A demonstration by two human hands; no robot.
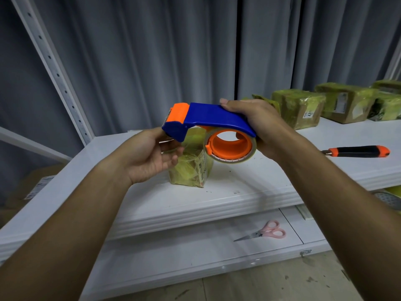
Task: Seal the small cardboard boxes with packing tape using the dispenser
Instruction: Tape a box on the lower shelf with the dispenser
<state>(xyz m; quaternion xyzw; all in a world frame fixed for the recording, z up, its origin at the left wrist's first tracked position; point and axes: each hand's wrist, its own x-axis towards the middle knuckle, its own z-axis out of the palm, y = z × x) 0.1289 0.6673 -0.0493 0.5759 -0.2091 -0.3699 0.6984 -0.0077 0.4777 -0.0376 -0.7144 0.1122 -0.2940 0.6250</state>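
Note:
My right hand [258, 122] grips the rear of a blue and orange tape dispenser [208, 120], held in the air above the white shelf [217, 192]. A roll of clear tape [230, 146] sits on its orange hub. My left hand [152, 155] is just below the dispenser's orange front end, fingers curled near the blade; whether it pinches the tape end is unclear. Under the dispenser stands a small cardboard box [191, 168] wrapped in yellowish tape, partly hidden by my left hand.
Several taped boxes [303, 107] line the back right of the shelf. An orange and black utility knife [358, 151] lies to the right. Pink scissors [267, 232] rest on the lower shelf. A tape roll [388, 199] shows at the right edge. Grey curtains hang behind.

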